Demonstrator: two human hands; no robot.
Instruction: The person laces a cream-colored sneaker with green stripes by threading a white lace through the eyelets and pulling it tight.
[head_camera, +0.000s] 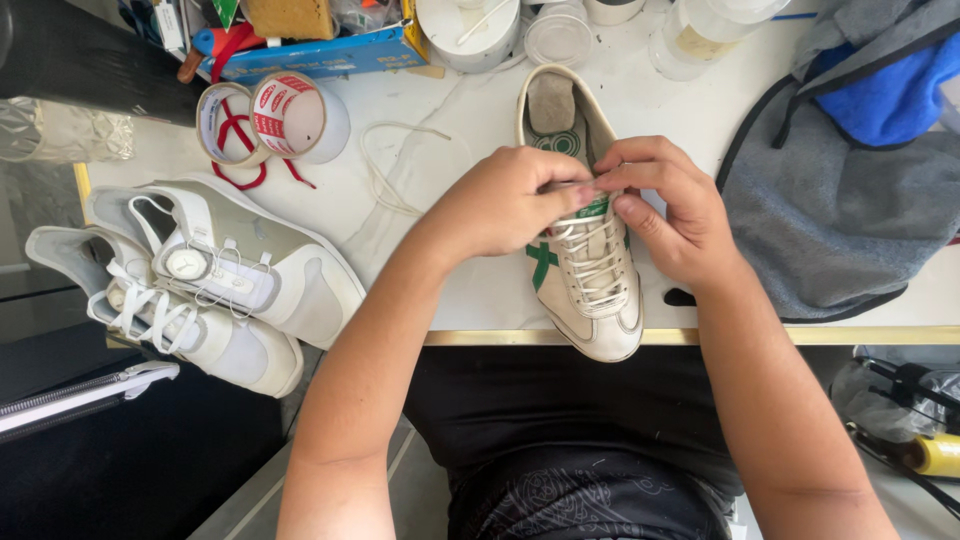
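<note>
A cream sneaker (590, 300) with green stripes and white laces lies on the white table (460, 110), toe over the front edge, heel away from me. My left hand (505, 200) and my right hand (665, 205) meet over its tongue. Both pinch the top of the laces near the green tongue label. The fingers hide the lace ends.
Two white sneakers (215, 285) lie at the left table edge. Two tape rolls (270, 120) and a loose white lace (395, 165) sit behind them. A grey and blue cloth (840, 200) covers the right side. Jars and a blue box (320, 55) line the back.
</note>
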